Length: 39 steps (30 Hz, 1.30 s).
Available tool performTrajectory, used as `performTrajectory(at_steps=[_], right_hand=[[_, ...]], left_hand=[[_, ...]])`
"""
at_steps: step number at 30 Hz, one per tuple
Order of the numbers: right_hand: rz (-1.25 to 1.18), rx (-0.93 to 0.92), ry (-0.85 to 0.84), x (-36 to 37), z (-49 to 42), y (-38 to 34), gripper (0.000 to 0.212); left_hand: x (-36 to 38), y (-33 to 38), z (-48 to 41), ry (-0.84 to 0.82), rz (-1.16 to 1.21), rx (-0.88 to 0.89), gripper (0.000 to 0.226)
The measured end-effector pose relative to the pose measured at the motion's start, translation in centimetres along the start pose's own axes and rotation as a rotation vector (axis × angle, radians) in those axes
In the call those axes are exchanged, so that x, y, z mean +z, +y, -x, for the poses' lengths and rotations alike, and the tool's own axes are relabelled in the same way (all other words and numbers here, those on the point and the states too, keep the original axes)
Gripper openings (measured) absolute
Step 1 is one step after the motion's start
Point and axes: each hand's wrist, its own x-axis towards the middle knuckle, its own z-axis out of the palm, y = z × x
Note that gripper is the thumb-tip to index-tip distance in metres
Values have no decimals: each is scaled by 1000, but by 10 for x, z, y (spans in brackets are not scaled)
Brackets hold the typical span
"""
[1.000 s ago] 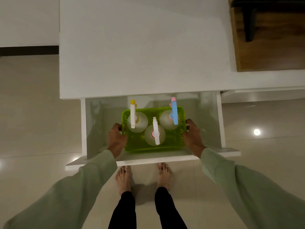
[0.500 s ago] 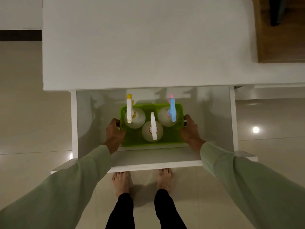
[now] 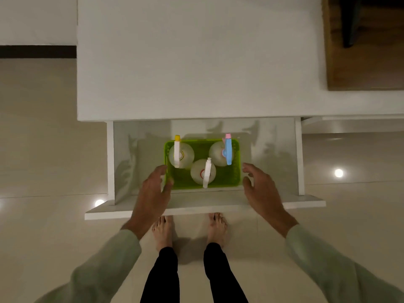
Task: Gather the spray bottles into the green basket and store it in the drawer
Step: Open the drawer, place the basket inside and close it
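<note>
The green basket [image 3: 237, 162] rests on the floor of the open white drawer [image 3: 205, 206]. Three round spray bottles stand in it: one with a yellow-tipped white nozzle [image 3: 177, 154] at the left, one with a blue and pink nozzle [image 3: 228, 149] at the right, one with a white nozzle [image 3: 206, 172] at the front middle. My left hand [image 3: 153, 193] hovers by the basket's left front corner, fingers spread, holding nothing. My right hand [image 3: 260, 191] is just off the basket's right side, also spread and empty.
The drawer sticks out from under a white cabinet top [image 3: 196, 62]. My bare feet [image 3: 162, 230] stand on glossy tile right below the drawer front. A wooden surface [image 3: 363, 51] lies at the upper right.
Both hands have let go of the basket's sides and pulled back toward me. The basket now sits in the drawer on its own.
</note>
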Motion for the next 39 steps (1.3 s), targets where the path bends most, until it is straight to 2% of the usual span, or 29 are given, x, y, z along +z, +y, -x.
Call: performTrajectory(at_steps=[3, 5, 7, 11, 17, 19, 25, 28, 33, 39], right_hand=[[88, -226, -175, -2, 46, -5, 45], [294, -378, -256, 2, 61, -2, 49], [445, -495, -188, 8, 62, 3, 42], [571, -571, -19, 16, 52, 8, 35], [540, -569, 111, 19, 34, 3, 31], [528, -524, 152, 16, 21, -5, 39], [605, -519, 277, -8, -32, -36, 94], [630, -545, 324, -18, -58, -48, 98], [661, -563, 335, -27, -89, -59, 84], [738, -612, 528, -29, -111, -67, 57]], left_hand=[[-3, 15, 53, -109, -97, 161, 42], [3, 17, 71, -168, -275, 274, 45], [9, 13, 74, -155, -426, 367, 42], [10, 4, 65, -76, -443, 386, 39], [11, 10, 45, 97, -427, 477, 40], [10, 18, 33, 173, -441, 485, 46], [-10, 53, -16, 299, -570, 548, 88], [-21, 71, -42, 307, -632, 575, 95], [-32, 83, -71, 329, -672, 629, 74], [-34, 96, -92, 461, -682, 621, 45]])
